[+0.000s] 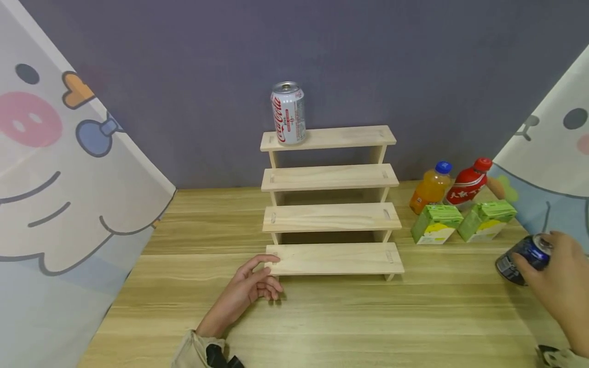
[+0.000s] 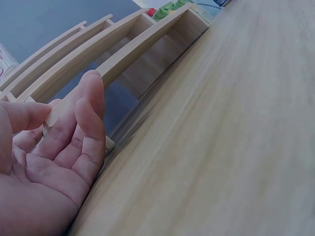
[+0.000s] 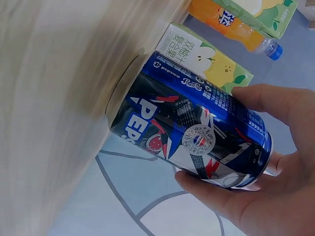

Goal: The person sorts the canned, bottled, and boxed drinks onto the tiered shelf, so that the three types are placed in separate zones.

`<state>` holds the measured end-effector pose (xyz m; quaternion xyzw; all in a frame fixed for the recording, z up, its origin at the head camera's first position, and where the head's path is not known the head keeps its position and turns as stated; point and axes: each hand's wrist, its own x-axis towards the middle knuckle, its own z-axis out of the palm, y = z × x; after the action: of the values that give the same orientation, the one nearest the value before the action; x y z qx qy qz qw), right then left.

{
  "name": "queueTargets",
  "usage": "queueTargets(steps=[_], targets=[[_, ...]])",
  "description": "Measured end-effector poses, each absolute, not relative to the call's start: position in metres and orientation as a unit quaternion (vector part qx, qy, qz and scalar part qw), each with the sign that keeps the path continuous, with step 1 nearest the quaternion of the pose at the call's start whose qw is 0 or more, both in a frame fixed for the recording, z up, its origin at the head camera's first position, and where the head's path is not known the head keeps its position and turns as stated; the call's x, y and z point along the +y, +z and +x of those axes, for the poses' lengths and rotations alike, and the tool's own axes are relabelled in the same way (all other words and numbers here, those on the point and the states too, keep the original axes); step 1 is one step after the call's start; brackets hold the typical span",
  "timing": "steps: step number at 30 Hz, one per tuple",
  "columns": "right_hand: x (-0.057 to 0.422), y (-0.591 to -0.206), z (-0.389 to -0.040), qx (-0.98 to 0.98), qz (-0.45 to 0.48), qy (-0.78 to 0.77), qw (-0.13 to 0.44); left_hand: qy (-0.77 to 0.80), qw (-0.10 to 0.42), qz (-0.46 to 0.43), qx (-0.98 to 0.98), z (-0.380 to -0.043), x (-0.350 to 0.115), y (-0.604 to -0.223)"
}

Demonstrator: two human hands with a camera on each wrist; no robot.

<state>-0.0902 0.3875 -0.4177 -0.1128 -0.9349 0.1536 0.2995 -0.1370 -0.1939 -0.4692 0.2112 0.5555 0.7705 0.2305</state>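
Observation:
At the table's right side my right hand (image 1: pixel 563 286) grips a dark blue Pepsi can (image 1: pixel 524 258) near its top, thumb on one side and fingers on the other. In the right wrist view the can (image 3: pixel 192 125) has its base right at the tabletop. My left hand (image 1: pixel 250 286) pinches the left end of the lowest step of a four-tier wooden display stand (image 1: pixel 336 259). The left wrist view has thumb and fingers of that hand (image 2: pixel 59 147) about the board's end. On the top step, at its left end, a white Coca-Cola can (image 1: pixel 288 115) stands upright.
Right of the stand are two green juice cartons (image 1: pixel 436 225), an orange soda bottle (image 1: pixel 430 188) with a blue cap and a red-labelled bottle (image 1: pixel 468 183). A grey panel (image 1: pixel 207 102) rises behind the table, and cartoon-printed sheets (image 1: pixel 83 214) flank it on both sides.

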Motion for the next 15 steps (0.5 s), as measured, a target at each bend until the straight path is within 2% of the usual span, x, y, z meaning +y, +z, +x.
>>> queueTargets(steps=[15], targets=[[0.3942, -0.4176, -0.0906, -0.921, -0.057, 0.189, 0.335, 0.776, 0.231, 0.202, 0.551, -0.1372, -0.1926, -0.4697]])
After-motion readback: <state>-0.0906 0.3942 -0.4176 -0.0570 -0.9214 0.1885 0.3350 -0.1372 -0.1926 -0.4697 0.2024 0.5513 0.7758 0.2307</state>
